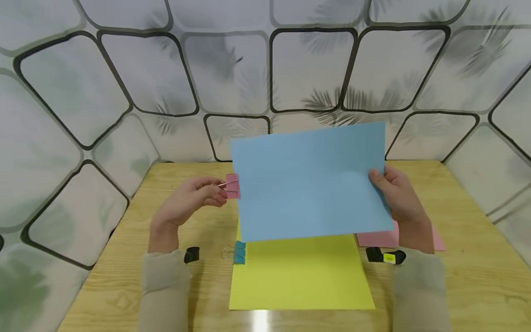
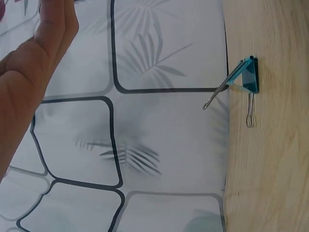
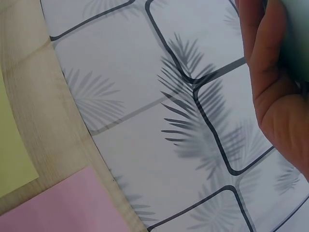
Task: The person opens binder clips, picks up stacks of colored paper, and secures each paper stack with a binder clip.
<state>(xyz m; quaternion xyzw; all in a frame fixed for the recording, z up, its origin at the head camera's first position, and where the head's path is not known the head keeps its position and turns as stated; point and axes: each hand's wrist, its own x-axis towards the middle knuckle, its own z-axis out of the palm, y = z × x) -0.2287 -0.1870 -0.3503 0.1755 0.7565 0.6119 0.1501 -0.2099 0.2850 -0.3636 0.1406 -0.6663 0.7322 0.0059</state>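
A blue sheet of paper (image 1: 311, 182) is held up above the table between both hands. At its left edge sits a pink binder clip (image 1: 233, 186), whose wire handle the left hand (image 1: 188, 200) pinches between thumb and fingers. The right hand (image 1: 396, 191) grips the sheet's right edge, thumb in front and fingers behind. Below lies a yellow sheet (image 1: 303, 276) with a teal binder clip (image 1: 239, 252) at its left edge. In the left wrist view the teal binder clip (image 2: 250, 75) stands on the wood, its wire handles spread.
A pink sheet (image 1: 379, 239) lies on the wooden table (image 1: 124, 281) to the right, partly hidden by the right forearm. Behind the table rises a patterned cloth backdrop (image 1: 232, 69). Each wrist wears a dark strap.
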